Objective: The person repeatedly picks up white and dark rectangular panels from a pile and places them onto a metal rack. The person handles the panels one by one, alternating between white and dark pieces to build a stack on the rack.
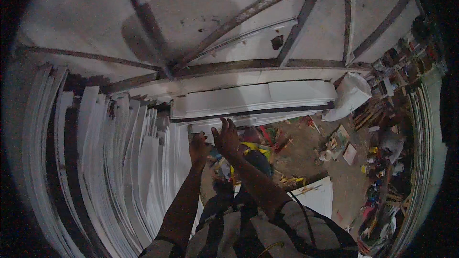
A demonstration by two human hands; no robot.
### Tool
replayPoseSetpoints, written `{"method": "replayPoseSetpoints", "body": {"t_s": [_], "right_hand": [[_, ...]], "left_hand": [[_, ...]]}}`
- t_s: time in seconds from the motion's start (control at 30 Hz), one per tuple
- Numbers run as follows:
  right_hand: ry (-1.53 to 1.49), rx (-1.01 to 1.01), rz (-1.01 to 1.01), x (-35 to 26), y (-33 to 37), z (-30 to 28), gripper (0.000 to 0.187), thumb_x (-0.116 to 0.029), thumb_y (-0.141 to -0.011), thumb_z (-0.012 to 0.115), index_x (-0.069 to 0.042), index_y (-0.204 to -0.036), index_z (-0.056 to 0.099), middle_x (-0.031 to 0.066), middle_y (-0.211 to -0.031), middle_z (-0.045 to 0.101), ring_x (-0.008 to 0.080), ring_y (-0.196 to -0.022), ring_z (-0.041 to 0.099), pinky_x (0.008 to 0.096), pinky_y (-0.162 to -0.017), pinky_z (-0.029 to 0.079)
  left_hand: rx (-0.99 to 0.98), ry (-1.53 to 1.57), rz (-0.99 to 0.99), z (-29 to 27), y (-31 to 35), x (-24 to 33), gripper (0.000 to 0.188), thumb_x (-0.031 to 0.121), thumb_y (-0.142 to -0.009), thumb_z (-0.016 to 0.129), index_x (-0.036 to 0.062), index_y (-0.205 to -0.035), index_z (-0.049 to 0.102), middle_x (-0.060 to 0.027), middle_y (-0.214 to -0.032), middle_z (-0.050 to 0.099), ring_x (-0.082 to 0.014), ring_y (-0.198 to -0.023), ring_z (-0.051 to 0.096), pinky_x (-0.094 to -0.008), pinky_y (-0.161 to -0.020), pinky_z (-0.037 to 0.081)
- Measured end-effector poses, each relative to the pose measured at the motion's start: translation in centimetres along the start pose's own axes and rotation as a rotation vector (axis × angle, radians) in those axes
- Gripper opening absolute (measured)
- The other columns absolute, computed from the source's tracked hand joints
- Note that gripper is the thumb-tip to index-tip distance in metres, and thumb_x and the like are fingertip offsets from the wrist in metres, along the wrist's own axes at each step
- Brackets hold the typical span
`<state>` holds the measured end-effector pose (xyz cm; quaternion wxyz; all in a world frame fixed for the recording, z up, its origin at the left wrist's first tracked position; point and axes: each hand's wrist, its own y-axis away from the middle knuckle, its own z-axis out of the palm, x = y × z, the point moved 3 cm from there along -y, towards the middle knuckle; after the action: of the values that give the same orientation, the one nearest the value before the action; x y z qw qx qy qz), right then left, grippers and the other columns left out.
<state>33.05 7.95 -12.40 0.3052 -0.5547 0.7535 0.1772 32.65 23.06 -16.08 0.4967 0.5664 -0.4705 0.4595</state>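
Head view: white panels (253, 96) seemingly lie just beyond the right hand (226, 141), fingers parted.

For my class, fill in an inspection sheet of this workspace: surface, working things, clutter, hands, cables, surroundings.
Surface: brown floor, littered.
Working things: white stack lying beyond the hands; upright boards packed along the left.
Clutter: white sack by the stack's right end; white sheet at lower right; mixed scraps along the right, too dim to name.
Hands: left hand, pose unclear; right hand open before the stack; nothing seen held, contact unclear.
Cables: possible dark cord by the right sleeve.
Surroundings: pale wall with dark bars; dim light.
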Motion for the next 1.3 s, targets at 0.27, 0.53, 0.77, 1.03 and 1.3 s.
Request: {"method": "replayPoseSetpoints", "body": {"t_s": [0.27, 0.53, 0.77, 1.03, 1.3], "right_hand": [[0.034, 0.021, 0.329, 17.1, -9.1, -1.8, 0.062, -0.040, -0.096, 0.069, -0.005, -0.142, 0.048, 0.0248, -0.143, 0.049, 0.0465, -0.129, 0.051, 0.0547, -0.107, 0.046], [-0.704, 0.029, 0.816, 46.9, -17.1, 2.6, 0.056, -0.033, -0.094, 0.074, -0.007, -0.137, 0.050, 0.0156, -0.128, 0.056, 0.0346, -0.116, 0.059, 0.0487, -0.096, 0.052], [-1.143, 0.209, 1.040, 63.8, -24.3, 7.0, 0.046, -0.029, -0.095, 0.074, -0.008, -0.131, 0.053, 0.0116, -0.116, 0.059, 0.0281, -0.104, 0.061, 0.0453, -0.087, 0.055], [-1.342, 0.308, 1.094, 69.9, -26.7, 10.3, 0.032, -0.024, -0.098, 0.072, -0.008, -0.121, 0.057, 0.0086, -0.102, 0.060, 0.0219, -0.084, 0.062, 0.0412, -0.073, 0.058], [-1.149, 0.219, 1.227, 67.2, -28.1, 8.0, 0.047, -0.030, -0.092, 0.080, -0.003, -0.119, 0.052, 0.0113, -0.106, 0.058, 0.0225, -0.091, 0.059, 0.0360, -0.072, 0.057]], "left_hand": [[-0.017, -0.028, 0.053, 13.3, -6.6, -13.5, 0.046, 0.045, -0.106, 0.054, 0.0012, -0.112, 0.066, -0.0107, -0.101, 0.071, -0.0191, -0.083, 0.067, -0.0348, -0.075, 0.054], [0.039, 0.419, -0.648, 30.5, -13.2, -23.1, 0.056, 0.054, -0.103, 0.057, 0.0066, -0.131, 0.057, -0.0085, -0.107, 0.068, -0.0235, -0.096, 0.069, -0.0409, -0.089, 0.054], [0.151, 0.756, -0.812, 37.6, -19.9, -36.4, 0.083, 0.060, -0.097, 0.064, 0.0083, -0.154, 0.035, -0.0145, -0.147, 0.046, -0.0286, -0.133, 0.051, -0.0466, -0.097, 0.051], [0.268, 0.867, -0.922, 41.7, -23.2, -39.3, 0.074, 0.052, -0.097, 0.065, 0.0077, -0.149, 0.039, -0.0197, -0.153, 0.038, -0.0351, -0.132, 0.049, -0.0550, -0.101, 0.050], [0.306, 0.806, -0.697, 41.5, -24.7, -39.7, 0.058, 0.042, -0.102, 0.061, 0.0066, -0.145, 0.044, -0.0198, -0.138, 0.047, -0.0359, -0.122, 0.056, -0.0504, -0.094, 0.058]]}}
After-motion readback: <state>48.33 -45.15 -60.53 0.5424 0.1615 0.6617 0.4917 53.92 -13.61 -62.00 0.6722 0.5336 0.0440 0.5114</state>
